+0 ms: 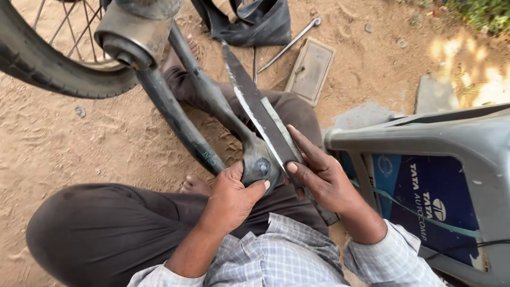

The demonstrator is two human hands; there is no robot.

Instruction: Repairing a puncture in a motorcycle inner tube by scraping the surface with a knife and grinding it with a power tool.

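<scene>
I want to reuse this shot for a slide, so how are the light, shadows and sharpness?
Head view: mostly even open shade; sunlight blows out a ground patch at upper right; both hands, left hand and right hand, and the dark blade are sharp; the tyre at the edge curves from wide-angle distortion.

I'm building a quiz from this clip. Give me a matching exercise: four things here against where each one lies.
Things:
1. left hand
2. right hand
3. bicycle tyre
4. flat metal plate

Places:
A. on the sand by a long rod
B. top left corner
C. pressed on the long strip
D. round the frame joint

Pairs: 1-D, 2-C, 3-B, 4-A
</scene>
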